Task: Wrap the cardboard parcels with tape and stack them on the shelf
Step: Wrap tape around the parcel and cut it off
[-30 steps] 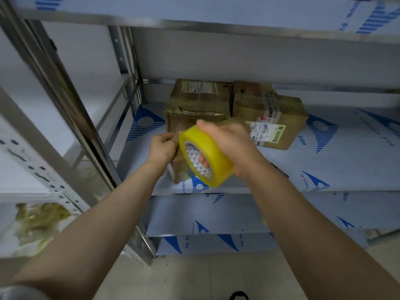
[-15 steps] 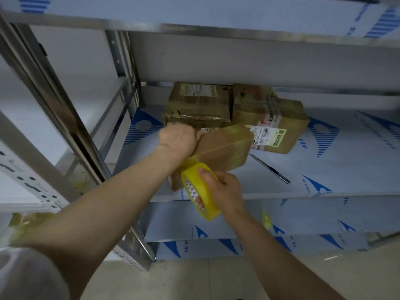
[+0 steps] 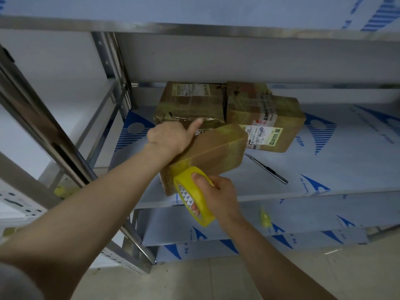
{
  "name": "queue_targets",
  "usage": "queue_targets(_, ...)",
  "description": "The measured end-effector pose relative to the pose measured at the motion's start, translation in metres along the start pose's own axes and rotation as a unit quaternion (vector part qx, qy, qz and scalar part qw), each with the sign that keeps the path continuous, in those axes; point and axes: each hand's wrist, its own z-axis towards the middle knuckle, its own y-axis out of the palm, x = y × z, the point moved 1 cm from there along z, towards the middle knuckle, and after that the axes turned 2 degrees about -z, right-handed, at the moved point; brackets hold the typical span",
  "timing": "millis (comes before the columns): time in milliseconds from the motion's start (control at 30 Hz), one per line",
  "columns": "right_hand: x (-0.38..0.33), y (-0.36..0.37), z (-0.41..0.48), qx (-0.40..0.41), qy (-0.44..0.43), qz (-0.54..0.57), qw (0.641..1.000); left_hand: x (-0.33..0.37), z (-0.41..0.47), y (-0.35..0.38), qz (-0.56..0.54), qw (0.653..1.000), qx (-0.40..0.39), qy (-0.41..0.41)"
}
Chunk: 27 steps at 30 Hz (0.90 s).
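Observation:
A brown cardboard parcel (image 3: 214, 154) lies tilted near the front edge of the metal shelf (image 3: 324, 165). My left hand (image 3: 171, 135) grips its upper left end, thumb sticking up. My right hand (image 3: 216, 195) holds a yellow roll of tape (image 3: 194, 198) against the parcel's lower front corner, fingers through the core. Glossy tape covers parts of the parcel. Two more taped parcels stand behind it: one at the back left (image 3: 190, 102), one at the back right (image 3: 266, 118) with printed labels.
A dark utility knife (image 3: 268, 168) lies on the shelf right of the parcel. Steel uprights (image 3: 49, 131) rise at the left. Another shelf (image 3: 216, 29) runs overhead and lower shelves (image 3: 281, 217) below. A scrap of yellow tape (image 3: 265, 218) hangs on the lower shelf.
My right hand carried the tape roll from above the parcel down to its lower front corner. My left hand shifted to the parcel's top left end. Little differs from half a second ago.

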Motion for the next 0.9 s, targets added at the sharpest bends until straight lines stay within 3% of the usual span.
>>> queue_targets(100, 0.001, -0.001, 0.000, 0.000, -0.001, 0.007, 1.000, 0.007, -0.011, 0.005, 0.012, 0.995, 0.068, 0.068)
queue_targets(333, 0.000, -0.004, 0.000, -0.007, 0.004, -0.001, 1.000, -0.006, 0.008, -0.005, -0.090, 0.995, -0.039, -0.022)
queue_targets(467, 0.001, -0.004, 0.001, -0.008, 0.016, 0.018, 1.000, 0.011, -0.013, 0.002, -0.007, 0.999, -0.011, 0.044)
queue_targets(567, -0.003, -0.003, 0.001, -0.009, 0.019, 0.022, 1.000, 0.006, -0.012, -0.005, -0.092, 0.995, -0.005, 0.029)
queue_targets(633, -0.004, -0.005, 0.000, -0.018, 0.031, 0.035, 0.999, -0.014, -0.010, -0.010, -0.206, 0.976, -0.069, 0.014)
queue_targets(700, -0.007, -0.009, -0.001, -0.018, 0.044, 0.040, 0.998, -0.038, -0.026, -0.018, -0.294, 0.931, -0.212, 0.043)
queue_targets(767, -0.010, -0.010, -0.003, -0.015, 0.053, 0.038, 0.998, -0.060, -0.043, -0.014, -0.334, 0.889, -0.302, 0.078)
queue_targets(800, -0.012, -0.009, -0.004, -0.019, 0.061, 0.041, 0.997, -0.068, -0.050, -0.010, -0.374, 0.874, -0.302, 0.078)
queue_targets(900, -0.027, -0.005, -0.010, -0.048, 0.091, 0.072, 0.992, -0.075, -0.062, -0.003, -0.511, 0.835, -0.203, 0.022)
